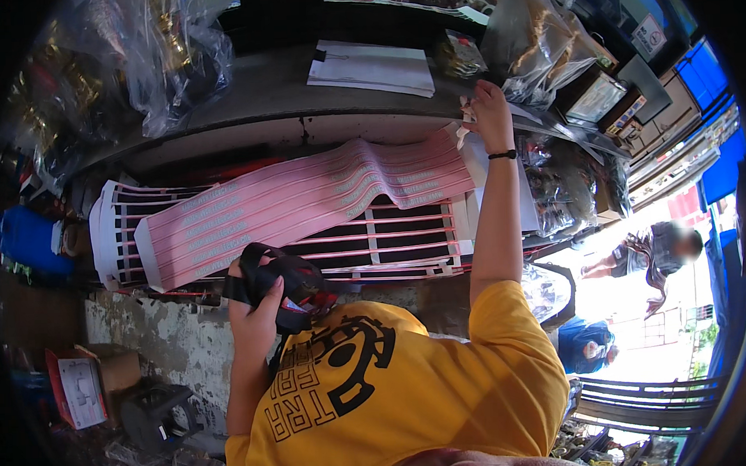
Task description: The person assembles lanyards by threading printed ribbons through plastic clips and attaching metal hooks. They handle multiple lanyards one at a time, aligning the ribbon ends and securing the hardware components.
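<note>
Left arm: the bare left forearm (245, 369) rises almost upright from the lower left-centre of the frame, the elbow low.
Left wrist: nearly in line with the forearm, left of the frame's centre.
Left hand (258, 313): curled in a grasp, the thumb (272, 296) pointing up and to the right, the fingers partly hidden.
Right arm: the right forearm (497, 220) stretches up right of centre, near straight.
Right wrist (500, 144): toward the top of the frame, far higher than the left.
Right hand (492, 116): fingers bent and turned leftward; fingertip contact too small to tell.
</note>
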Tool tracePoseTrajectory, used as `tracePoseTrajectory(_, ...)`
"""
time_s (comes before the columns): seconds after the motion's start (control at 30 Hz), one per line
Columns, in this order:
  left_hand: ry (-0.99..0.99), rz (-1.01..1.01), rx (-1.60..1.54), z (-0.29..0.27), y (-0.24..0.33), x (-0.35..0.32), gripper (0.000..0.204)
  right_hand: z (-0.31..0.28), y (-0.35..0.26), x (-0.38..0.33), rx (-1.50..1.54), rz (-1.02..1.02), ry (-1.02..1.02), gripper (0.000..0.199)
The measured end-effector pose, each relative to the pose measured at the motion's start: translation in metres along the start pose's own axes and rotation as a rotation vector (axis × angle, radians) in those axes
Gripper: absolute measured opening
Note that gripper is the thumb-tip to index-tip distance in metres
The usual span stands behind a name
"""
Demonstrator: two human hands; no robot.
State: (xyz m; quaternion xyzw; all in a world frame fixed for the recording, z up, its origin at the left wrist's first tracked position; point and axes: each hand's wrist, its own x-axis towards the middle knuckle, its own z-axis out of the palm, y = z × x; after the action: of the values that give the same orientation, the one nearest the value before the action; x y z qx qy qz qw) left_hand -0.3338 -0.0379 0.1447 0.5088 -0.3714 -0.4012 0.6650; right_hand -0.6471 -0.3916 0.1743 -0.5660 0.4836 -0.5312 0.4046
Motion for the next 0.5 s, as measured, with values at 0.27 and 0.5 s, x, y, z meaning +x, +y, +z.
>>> tracePoseTrajectory(0.27, 0.043, 0.06, 0.126, -0.005, -0.012, 0.004, 0.05, -0.017, -0.012, -0.006, 0.37, 0.238, -0.178, 0.053)
tracePoseTrajectory(0.5, 0.037, -0.087, -0.014, -0.002, -0.014, 0.012, 0.051, 0.003, -0.026, -0.02, -0.038, -0.114, -0.033, 0.047)
